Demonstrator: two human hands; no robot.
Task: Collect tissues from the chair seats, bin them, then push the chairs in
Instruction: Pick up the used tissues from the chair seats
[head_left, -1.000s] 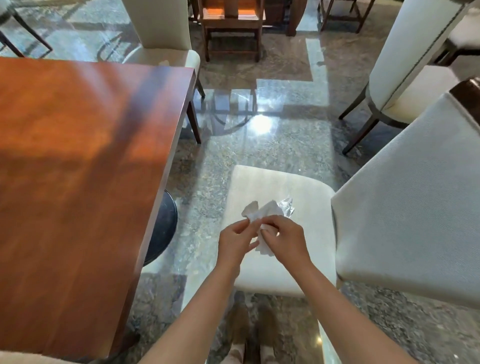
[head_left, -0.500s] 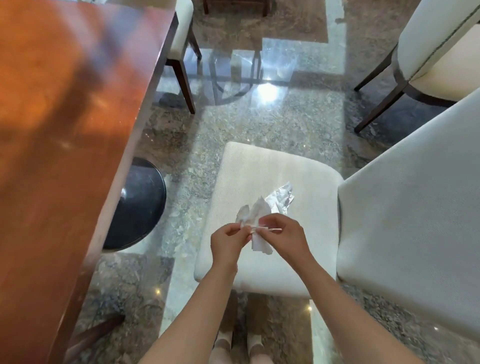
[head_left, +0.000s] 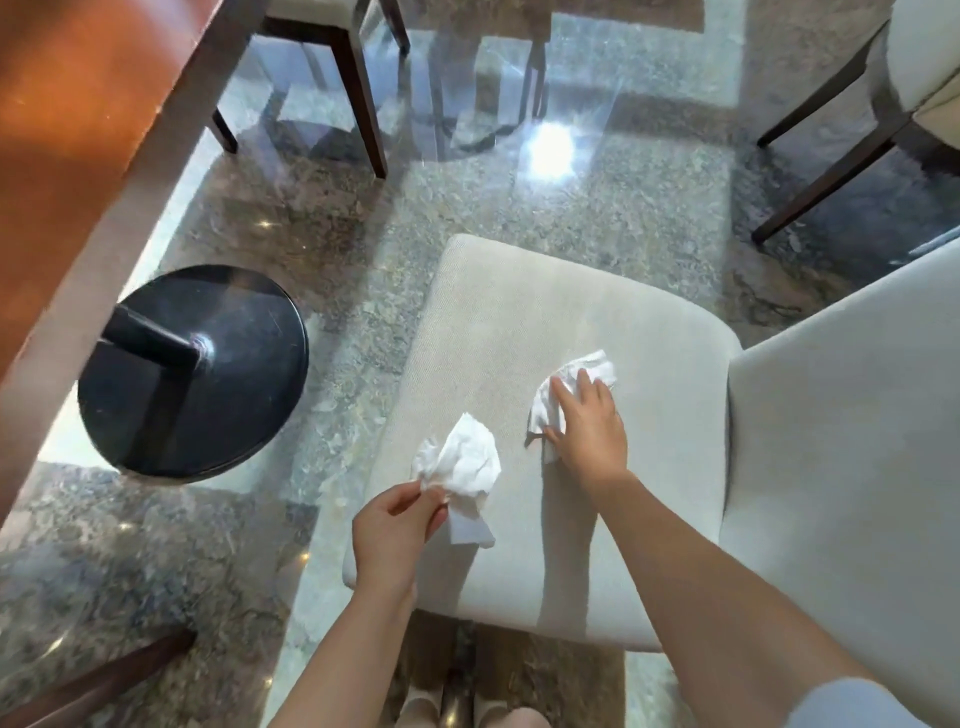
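Two hands work over the cream chair seat (head_left: 519, 322) just below us. Nearest, our left hand (head_left: 395, 530) holds a crumpled white tissue (head_left: 467, 460) above the front left part of the seat; its fingers (head_left: 431, 501) and thumb pinch the lower end of the wad, and a flat white corner hangs down beneath the grip. A little farther in, our right hand (head_left: 587, 426) lies on a second tissue (head_left: 571, 382) that rests on the seat toward the right side, near the chair back (head_left: 841, 441); these fingers (head_left: 563, 392) are loosely spread and slightly bent over the paper, pressing on it, while the thumb touches its lower edge. We cannot tell whether the paper is gripped or only pressed. The two tissues are apart from each other. Left of the seat, on the polished stone floor (head_left: 597, 218), stands a round black pedestal base (head_left: 192, 371) under the brown wooden desk (head_left: 78, 130), whose edge runs diagonally across the left of the view. Beyond the seat, dark wooden legs of another chair (head_left: 358, 88) stand at the desk's far end, and one more cream chair (head_left: 914, 67) with dark legs sits at the far right.
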